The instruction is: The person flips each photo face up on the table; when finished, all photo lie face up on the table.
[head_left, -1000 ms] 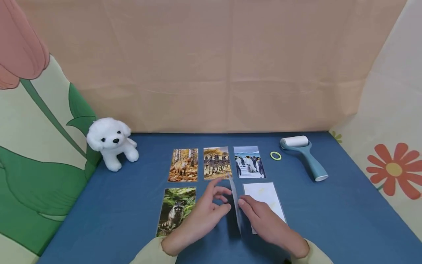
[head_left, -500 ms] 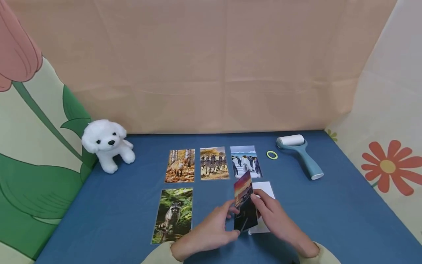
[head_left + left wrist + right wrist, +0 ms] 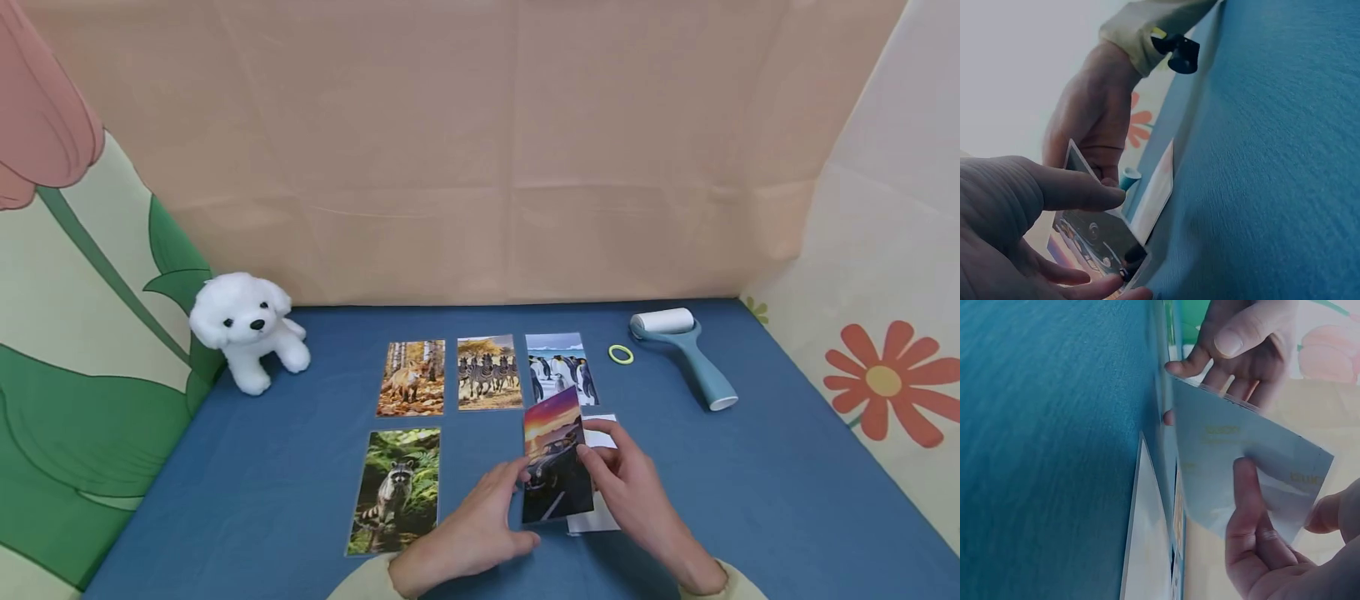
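Observation:
A photo card point(image 3: 557, 458) of a car on a road at sunset is held up, tilted, above the table. My right hand point(image 3: 636, 492) pinches its right edge, thumb on the picture side and fingers on the pale back point(image 3: 1210, 459). At its left edge is my left hand point(image 3: 480, 525), fingertips at the card and thumb spread away from it. Below and partly behind lies a card with its white side up point(image 3: 596, 523). Cards showing a fox point(image 3: 411, 379), zebras point(image 3: 489, 375), penguins point(image 3: 562, 367) and a raccoon point(image 3: 393, 492) lie picture side up.
A white plush dog point(image 3: 247, 329) sits at the back left of the blue table point(image 3: 262, 492). At the back right are a yellow-green ring point(image 3: 620, 355) and a lint roller point(image 3: 690, 354) with a blue handle. Fabric walls enclose the table's back and sides.
The held card, edge-on a second ago, has turned so its sunset picture faces the head camera. My right hand has shifted its hold along the edge; the left thumb has moved off the card.

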Demonstrator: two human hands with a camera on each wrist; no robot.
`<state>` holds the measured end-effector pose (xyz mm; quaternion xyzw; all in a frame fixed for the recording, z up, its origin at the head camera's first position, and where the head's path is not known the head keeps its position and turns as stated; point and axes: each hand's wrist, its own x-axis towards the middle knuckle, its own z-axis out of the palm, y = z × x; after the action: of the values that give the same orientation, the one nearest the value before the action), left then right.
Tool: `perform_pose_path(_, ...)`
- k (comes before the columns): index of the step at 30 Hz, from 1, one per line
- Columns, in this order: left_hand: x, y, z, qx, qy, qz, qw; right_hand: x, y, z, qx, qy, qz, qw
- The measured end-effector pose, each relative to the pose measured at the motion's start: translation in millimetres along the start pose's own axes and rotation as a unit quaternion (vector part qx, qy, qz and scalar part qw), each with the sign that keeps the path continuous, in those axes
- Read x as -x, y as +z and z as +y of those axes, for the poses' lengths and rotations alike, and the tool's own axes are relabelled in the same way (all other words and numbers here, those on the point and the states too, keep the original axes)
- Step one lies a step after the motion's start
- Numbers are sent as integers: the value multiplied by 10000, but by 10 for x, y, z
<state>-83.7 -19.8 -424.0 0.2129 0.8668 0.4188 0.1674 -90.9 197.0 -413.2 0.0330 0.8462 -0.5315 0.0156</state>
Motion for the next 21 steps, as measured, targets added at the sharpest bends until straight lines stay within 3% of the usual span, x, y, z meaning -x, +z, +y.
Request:
perform_pose_path(4,14,-10,-14,217,25,202,9996,3,29,-9,-52,-106,205,9997)
perform_pose_path(10,39,-35,-27,725,-229,307,9966,7,91,-17,-68,-351,467,9983)
perform_pose_path(16,69,-63,-52,652,-371,645,9951,10,156,-5,-36,-516,506,9974)
perform_pose_path(21,100,-113,-112,506,-489,691,9951,41,203,1,142,-639,307,9974)
